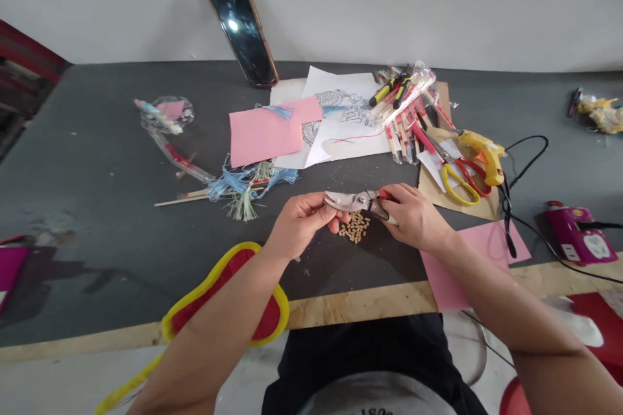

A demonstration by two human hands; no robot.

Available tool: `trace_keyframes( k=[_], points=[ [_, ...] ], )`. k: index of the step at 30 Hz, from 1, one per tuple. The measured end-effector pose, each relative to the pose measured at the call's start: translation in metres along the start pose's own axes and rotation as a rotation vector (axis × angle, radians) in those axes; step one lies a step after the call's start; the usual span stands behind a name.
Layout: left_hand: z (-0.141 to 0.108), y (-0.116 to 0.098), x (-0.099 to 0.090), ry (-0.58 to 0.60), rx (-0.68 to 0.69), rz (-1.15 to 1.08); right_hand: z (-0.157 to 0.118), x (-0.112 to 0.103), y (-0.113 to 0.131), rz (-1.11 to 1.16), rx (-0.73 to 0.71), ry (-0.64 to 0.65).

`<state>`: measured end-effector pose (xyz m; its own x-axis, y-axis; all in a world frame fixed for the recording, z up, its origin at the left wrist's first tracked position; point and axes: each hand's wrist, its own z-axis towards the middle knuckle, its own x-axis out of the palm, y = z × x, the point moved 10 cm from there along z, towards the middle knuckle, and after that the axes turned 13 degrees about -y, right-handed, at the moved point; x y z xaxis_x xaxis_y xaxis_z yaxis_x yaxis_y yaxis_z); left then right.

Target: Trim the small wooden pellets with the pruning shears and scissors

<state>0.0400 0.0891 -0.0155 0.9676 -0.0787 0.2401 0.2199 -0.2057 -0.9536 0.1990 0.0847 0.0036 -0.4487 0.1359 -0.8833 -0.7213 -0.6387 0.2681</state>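
My right hand (411, 213) is closed round the handles of a pair of pruning shears (346, 200), with a bit of red grip showing. The blades point left, toward the fingertips of my left hand (302, 220). Those fingers pinch a short piece of wooden stick at the jaws; only its pale tip shows, and the rest is hidden by the fingers and blade. Beneath the shears, a small heap of cut wooden pieces (355, 228) lies on the dark table (121, 272).
Tassels (243, 185), pink paper (263, 136) and printed sheets (341, 146) lie behind my hands. Wrapped chopsticks (406, 120), scissors (460, 175), a corded yellow glue gun (487, 154) and a purple power adapter (581, 233) are at right. A phone (243, 32) leans on the wall.
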Motion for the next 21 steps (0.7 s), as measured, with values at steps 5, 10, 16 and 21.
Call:
trace_keyframes(
  k=[5,10,16,21],
  points=[
    [0.0,0.0,0.0,-0.038,-0.031,-0.013,-0.001,0.0,0.003,-0.002,-0.003,-0.026],
    [0.0,-0.001,-0.001,-0.044,-0.009,0.013,-0.001,-0.001,0.004,-0.091,-0.02,-0.057],
    [-0.001,-0.018,-0.005,-0.115,0.171,0.265,0.002,-0.005,-0.002,-0.147,0.024,-0.115],
    [-0.003,-0.028,-0.011,-0.235,0.246,0.393,0.001,-0.005,-0.004,-0.148,0.037,-0.101]
  ],
)
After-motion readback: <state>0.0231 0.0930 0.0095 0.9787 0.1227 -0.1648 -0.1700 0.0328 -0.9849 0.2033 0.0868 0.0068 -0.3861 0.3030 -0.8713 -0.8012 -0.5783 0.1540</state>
